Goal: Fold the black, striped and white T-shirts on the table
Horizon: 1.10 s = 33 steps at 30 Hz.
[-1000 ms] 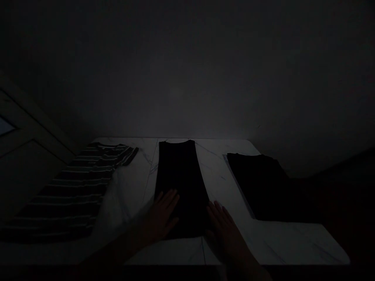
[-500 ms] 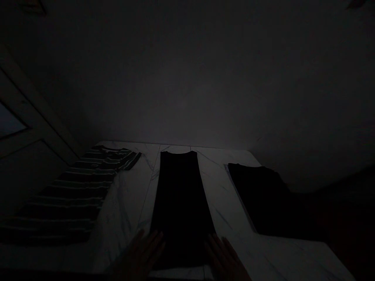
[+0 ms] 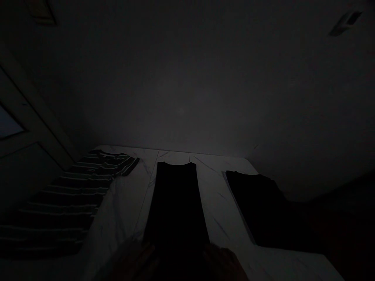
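A black shirt (image 3: 177, 203) lies lengthwise before me, its sides folded into a long strip with the shallow neckline at the far end. Near its close end, my left hand (image 3: 136, 261) is at the left edge, fingers bent onto the cloth. Opposite it, my right hand (image 3: 225, 262) grips the right edge with curled fingers. Deep shadow blurs both hands, and the shirt's near end merges into the dark.
The garments lie on a white marble-patterned table (image 3: 216, 195). A dark striped short-sleeved shirt (image 3: 73, 191) is spread out at left; a folded black garment (image 3: 263, 210) lies at right. Behind stands a plain wall (image 3: 181, 86), with a panelled door (image 3: 35, 125) at far left.
My hands have drawn closer to me and their fingers, flat and spread before, are now bent. The black shirt has slid slightly toward me. The view has tilted up a little.
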Available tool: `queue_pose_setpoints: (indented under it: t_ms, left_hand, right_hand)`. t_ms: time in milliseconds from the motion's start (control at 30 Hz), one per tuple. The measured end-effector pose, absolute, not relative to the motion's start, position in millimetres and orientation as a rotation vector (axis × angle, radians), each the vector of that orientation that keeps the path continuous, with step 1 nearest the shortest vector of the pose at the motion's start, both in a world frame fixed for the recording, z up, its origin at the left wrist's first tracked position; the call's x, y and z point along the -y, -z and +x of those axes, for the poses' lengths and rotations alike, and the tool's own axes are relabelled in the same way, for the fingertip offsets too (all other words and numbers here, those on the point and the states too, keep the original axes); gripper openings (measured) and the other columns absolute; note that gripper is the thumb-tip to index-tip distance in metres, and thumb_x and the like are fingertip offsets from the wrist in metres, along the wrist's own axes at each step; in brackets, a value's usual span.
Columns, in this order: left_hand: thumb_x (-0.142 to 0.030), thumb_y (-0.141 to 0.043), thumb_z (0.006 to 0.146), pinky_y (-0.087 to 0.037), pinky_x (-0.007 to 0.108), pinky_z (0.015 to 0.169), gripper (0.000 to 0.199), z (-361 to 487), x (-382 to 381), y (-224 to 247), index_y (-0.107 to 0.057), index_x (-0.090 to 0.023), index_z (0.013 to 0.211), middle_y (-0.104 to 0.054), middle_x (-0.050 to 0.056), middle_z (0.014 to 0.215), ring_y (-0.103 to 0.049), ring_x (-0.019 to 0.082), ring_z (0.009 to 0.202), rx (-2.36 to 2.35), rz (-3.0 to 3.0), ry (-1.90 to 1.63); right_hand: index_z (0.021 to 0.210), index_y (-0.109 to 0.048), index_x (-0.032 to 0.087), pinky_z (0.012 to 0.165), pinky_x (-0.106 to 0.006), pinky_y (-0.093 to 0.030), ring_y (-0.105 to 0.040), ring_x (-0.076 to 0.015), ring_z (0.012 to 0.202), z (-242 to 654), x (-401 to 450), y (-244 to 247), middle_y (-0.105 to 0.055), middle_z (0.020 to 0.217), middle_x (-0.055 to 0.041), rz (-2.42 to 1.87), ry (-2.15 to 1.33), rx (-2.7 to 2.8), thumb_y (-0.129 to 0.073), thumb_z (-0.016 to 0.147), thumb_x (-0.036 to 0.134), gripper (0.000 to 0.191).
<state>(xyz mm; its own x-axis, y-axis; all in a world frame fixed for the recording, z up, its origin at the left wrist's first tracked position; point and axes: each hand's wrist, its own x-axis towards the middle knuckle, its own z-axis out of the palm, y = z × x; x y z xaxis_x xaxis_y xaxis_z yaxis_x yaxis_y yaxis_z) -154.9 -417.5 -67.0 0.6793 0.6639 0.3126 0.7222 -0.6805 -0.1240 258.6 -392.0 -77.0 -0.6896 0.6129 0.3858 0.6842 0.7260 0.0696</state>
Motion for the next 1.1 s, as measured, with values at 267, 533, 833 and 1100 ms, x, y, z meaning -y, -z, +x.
queue_pose_setpoints:
  t_ms: [267,533,833,1100]
  left_hand:
    - [-0.033,-0.046,0.102,-0.046,0.037,0.108,0.038,-58,189,-11,-0.063,-0.016,0.131,-0.066,0.012,0.133,-0.06,0.024,0.124,1.976,-2.62,0.485]
    - [-0.036,-0.054,0.097,-0.051,0.039,0.093,0.031,-22,105,-14,-0.067,-0.012,0.111,-0.07,0.019,0.118,-0.066,0.032,0.113,2.27,-2.439,0.26]
    - [-0.026,-0.051,0.098,-0.049,0.031,0.087,0.016,-30,95,-8,-0.063,-0.017,0.105,-0.073,0.012,0.112,-0.068,0.024,0.108,2.32,-2.497,0.188]
    - [-0.025,-0.048,0.1,-0.048,0.028,0.083,0.018,-39,102,-10,-0.057,-0.019,0.114,-0.074,0.009,0.11,-0.07,0.022,0.105,2.356,-2.481,0.244]
  right_hand:
    - [0.139,-0.061,0.017,0.112,-0.041,-0.044,-0.06,-0.024,0.128,203,147,2,-0.065,0.138,-0.0114,-1.518,-0.23,2.304,-0.036,0.101,0.022,0.045]
    - [0.138,-0.061,0.012,0.115,-0.041,-0.04,-0.052,-0.0254,0.137,166,82,42,-0.061,0.142,-0.0146,-1.506,-0.2,2.364,-0.039,0.098,0.015,0.046]
    - [0.145,-0.053,0.014,0.118,-0.049,-0.033,-0.043,-0.027,0.144,166,81,58,-0.05,0.152,-0.0146,-1.501,-0.131,2.387,-0.042,0.101,0.023,0.046]
    - [0.15,-0.048,0.021,0.119,-0.052,-0.027,-0.035,-0.0285,0.148,163,87,51,-0.043,0.158,-0.0125,-1.572,-0.156,2.409,-0.043,0.103,0.029,0.048]
